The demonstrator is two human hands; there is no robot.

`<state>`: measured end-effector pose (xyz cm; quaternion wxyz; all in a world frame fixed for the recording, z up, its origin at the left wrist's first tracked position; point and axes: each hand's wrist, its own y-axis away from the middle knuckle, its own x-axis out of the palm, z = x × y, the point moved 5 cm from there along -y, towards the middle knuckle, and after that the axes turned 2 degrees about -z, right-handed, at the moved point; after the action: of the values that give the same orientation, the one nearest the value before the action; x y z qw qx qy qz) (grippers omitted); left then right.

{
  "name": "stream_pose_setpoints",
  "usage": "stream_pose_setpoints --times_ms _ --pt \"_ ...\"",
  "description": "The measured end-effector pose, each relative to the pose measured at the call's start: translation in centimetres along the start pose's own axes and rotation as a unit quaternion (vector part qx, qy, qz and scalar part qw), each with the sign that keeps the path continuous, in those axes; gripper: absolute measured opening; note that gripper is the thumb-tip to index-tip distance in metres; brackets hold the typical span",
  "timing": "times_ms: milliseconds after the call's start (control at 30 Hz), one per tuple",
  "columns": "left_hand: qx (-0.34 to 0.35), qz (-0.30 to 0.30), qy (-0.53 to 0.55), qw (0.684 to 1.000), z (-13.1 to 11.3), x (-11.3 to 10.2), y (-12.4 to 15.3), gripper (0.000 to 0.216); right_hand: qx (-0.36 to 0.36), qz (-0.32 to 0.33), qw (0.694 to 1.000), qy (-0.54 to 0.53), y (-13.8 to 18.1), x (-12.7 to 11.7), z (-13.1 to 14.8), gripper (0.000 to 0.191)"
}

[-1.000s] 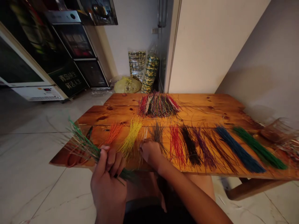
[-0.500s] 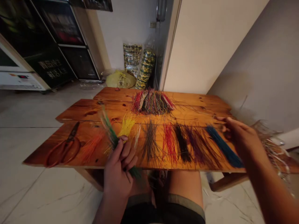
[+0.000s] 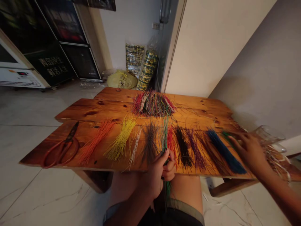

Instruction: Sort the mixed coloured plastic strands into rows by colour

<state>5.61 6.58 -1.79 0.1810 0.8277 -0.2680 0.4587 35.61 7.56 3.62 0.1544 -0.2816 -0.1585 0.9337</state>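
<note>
My left hand [image 3: 162,171] is closed around a bundle of thin green and pale strands [image 3: 165,133], held upright at the table's front edge, with green ends hanging below the fist. At the right, my right hand [image 3: 252,149] is low over the table, its fingers around some green strands [image 3: 227,137], a little blurred. Blue strands [image 3: 225,152] lie just left of it. Other bundles are laid out in a row: orange [image 3: 100,138], yellow [image 3: 122,138], white [image 3: 135,144], grey [image 3: 150,139], red [image 3: 171,141], black [image 3: 183,146], purple [image 3: 195,147] and brown [image 3: 211,153].
Red-handled scissors [image 3: 62,149] lie at the left of the wooden table [image 3: 77,110]. A mixed-colour heap of strands [image 3: 154,103] sits at the back. A clear glass vessel [image 3: 270,135] and tangled pale strips [image 3: 278,160] are at the right end. A yellow bag [image 3: 122,80] rests on the floor behind.
My left hand has carried its green bundle rightward, from beside the yellow strands to between grey and red. My right hand has shifted slightly right and lower, and green strands now show at its fingers.
</note>
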Motion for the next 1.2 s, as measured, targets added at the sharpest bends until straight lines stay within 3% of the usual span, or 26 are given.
stream_pose_setpoints --times_ms 33,67,167,267,333,433,500,567,667,767,967,1200 --pt "-0.012 0.008 0.002 1.000 0.1 0.1 0.0 0.024 0.010 -0.001 0.998 0.059 0.6 1.9 1.6 0.019" --pt "-0.026 0.016 -0.002 1.000 0.3 0.2 0.0 0.025 0.031 0.048 0.996 0.067 1.3 4.5 3.2 0.024" --pt "-0.093 0.034 -0.039 0.994 1.1 0.7 0.0 0.027 0.098 0.194 0.966 -0.140 3.8 12.3 7.9 0.038" --pt "-0.169 0.040 -0.084 0.981 1.6 1.1 0.2 0.025 0.190 0.305 0.874 -0.328 5.6 18.2 10.3 0.033" --pt "-0.183 0.023 -0.098 0.978 1.4 1.0 0.3 0.022 0.225 0.318 0.818 -0.422 5.7 20.0 10.9 0.031" --pt "-0.147 -0.019 -0.130 0.980 0.7 -0.3 0.9 0.017 0.233 0.225 0.755 -0.570 4.0 19.6 10.7 0.035" --pt "-0.138 -0.032 -0.150 0.979 0.7 -1.5 1.6 0.017 0.227 0.143 0.710 -0.651 2.5 18.1 10.3 0.036" --pt "-0.149 -0.044 -0.126 0.980 1.1 -2.8 2.2 0.022 0.211 0.067 0.683 -0.696 1.2 16.2 9.8 0.039" --pt "-0.145 -0.103 -0.040 0.983 1.4 -4.1 2.5 0.034 0.173 -0.019 0.676 -0.716 0.2 13.7 9.5 0.041" --pt "-0.098 -0.173 0.003 0.980 0.6 -3.9 2.1 0.042 0.152 -0.054 0.667 -0.727 0.3 12.9 10.1 0.042" --pt "-0.022 -0.260 0.093 0.961 -1.1 -0.9 0.7 0.035 0.136 -0.083 0.663 -0.731 1.7 13.8 11.8 0.037" --pt "0.078 -0.339 0.135 0.928 -0.9 -0.1 0.2 0.022 0.164 -0.090 0.684 -0.705 3.4 16.0 12.5 0.045"
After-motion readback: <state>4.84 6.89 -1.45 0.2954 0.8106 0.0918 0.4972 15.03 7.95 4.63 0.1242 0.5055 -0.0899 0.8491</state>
